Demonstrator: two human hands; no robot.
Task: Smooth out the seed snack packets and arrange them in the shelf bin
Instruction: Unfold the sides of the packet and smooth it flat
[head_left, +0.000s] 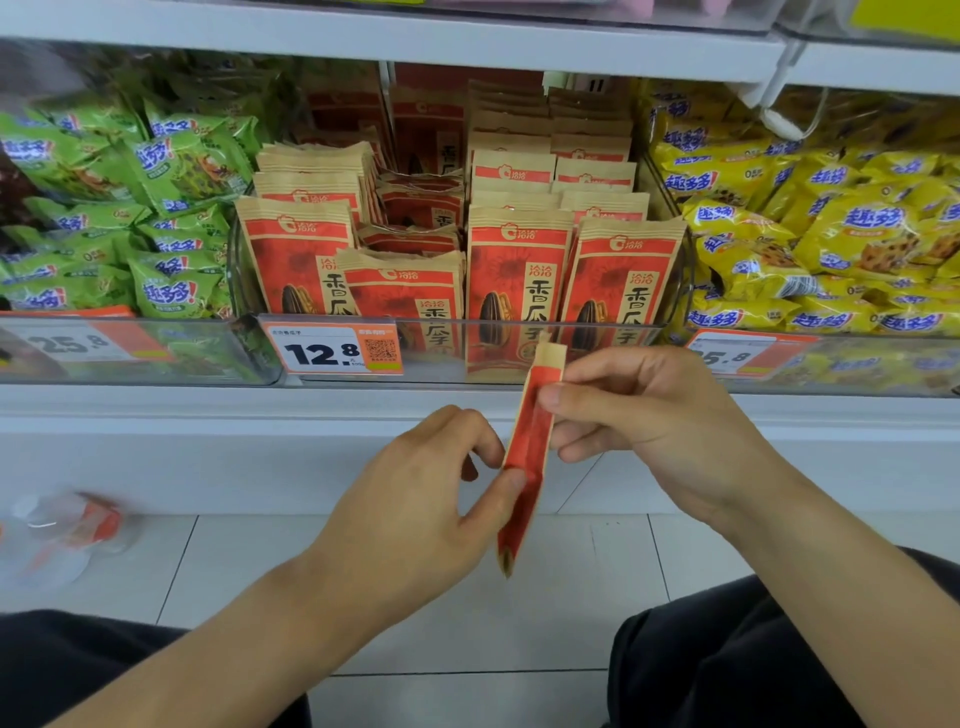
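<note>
Both hands pinch one packet (527, 452) edge-on below the bin (462, 353): left hand (415, 499) low, right hand (644, 410) high. Smoothing likely works best drawing fingers apart along its length before standing it behind the front row.

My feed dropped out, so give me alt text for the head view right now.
Both hands pinch one red-and-kraft seed packet edge-on in front of the shelf: the left hand low, the right hand near its top. Behind it, the clear shelf bin holds upright matching packets, with green snack bags to its left and yellow snack bags to its right.
</note>
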